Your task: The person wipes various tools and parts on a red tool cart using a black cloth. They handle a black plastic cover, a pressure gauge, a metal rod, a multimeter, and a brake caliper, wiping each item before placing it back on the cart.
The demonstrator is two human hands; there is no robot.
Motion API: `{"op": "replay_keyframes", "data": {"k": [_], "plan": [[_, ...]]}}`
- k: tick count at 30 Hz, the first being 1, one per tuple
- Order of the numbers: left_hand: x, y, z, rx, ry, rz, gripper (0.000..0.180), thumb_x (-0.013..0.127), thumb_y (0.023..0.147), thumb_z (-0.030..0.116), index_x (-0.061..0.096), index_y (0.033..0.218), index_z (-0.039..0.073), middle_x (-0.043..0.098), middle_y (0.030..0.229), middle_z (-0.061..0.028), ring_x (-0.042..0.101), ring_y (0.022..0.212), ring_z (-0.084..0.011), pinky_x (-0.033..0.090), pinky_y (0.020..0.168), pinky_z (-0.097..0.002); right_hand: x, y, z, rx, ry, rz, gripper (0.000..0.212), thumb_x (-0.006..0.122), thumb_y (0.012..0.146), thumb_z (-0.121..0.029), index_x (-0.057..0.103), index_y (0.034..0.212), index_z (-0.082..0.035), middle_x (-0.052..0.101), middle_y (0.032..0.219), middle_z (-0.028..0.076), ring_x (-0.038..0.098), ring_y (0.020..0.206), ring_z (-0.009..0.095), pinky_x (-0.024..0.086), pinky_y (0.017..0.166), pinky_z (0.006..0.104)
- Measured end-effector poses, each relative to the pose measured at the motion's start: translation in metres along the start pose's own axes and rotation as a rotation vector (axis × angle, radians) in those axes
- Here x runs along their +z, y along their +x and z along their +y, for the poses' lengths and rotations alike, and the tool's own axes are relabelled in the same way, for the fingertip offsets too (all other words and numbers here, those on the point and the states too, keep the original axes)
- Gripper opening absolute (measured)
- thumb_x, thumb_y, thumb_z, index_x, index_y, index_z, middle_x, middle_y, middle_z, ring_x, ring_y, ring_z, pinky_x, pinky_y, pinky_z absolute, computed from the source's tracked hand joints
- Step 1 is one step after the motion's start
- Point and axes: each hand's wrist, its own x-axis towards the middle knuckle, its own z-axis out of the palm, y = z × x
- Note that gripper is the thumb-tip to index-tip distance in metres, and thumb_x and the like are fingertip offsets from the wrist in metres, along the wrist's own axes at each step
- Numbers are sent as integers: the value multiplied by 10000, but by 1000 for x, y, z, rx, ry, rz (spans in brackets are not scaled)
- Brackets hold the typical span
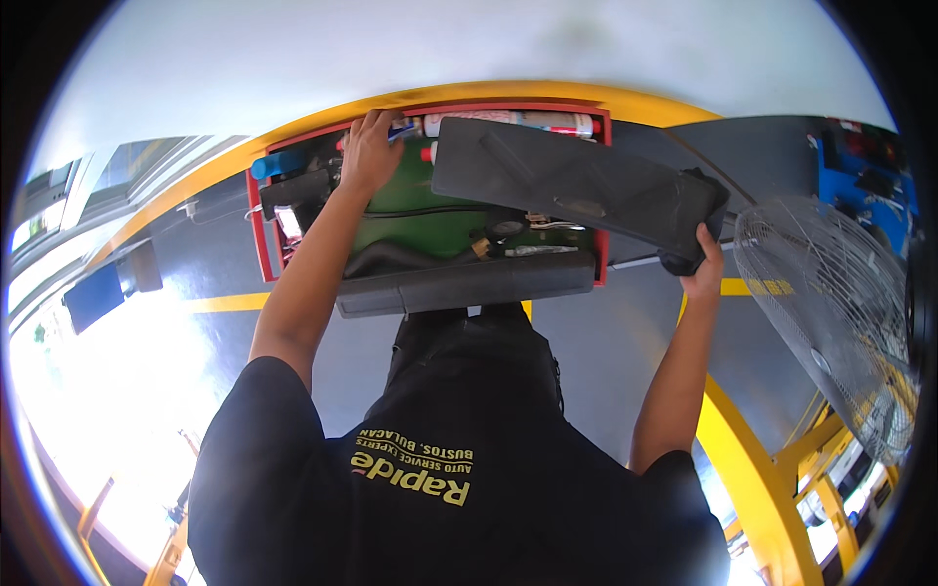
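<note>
My right hand [705, 266] grips one end of a long dark grey plastic case [576, 181]. The case slants over the right half of a red-rimmed tool tray [262, 234] with a green bottom. Something black and rounded shows at the held end of the case; what it is cannot be made out. Over the tray's far left part reaches my left hand [372, 151], its fingers spread near a small blue and white item [403, 128]. A second long dark grey case [469, 284] lies along the tray's near edge.
White and red tubes [474, 121] lie along the tray's far side, and a blue bottle [278, 164] in its left corner. To the right stand a large wire-caged fan [831, 322], a blue bin [870, 186] with dark items and a yellow post [752, 479].
</note>
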Motion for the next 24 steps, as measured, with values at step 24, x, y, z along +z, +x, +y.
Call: {"op": "replay_keyframes", "data": {"k": [24], "plan": [[-21, -69, 23, -178, 163, -38, 535, 780, 826, 176, 611, 1293, -23, 580, 1304, -198, 574, 1243, -405, 497, 1043, -517, 97, 138, 66, 36, -220, -67, 581, 783, 995, -226, 538, 1478, -13, 668, 1372, 126, 680, 1206, 279, 539, 1059, 468]]}}
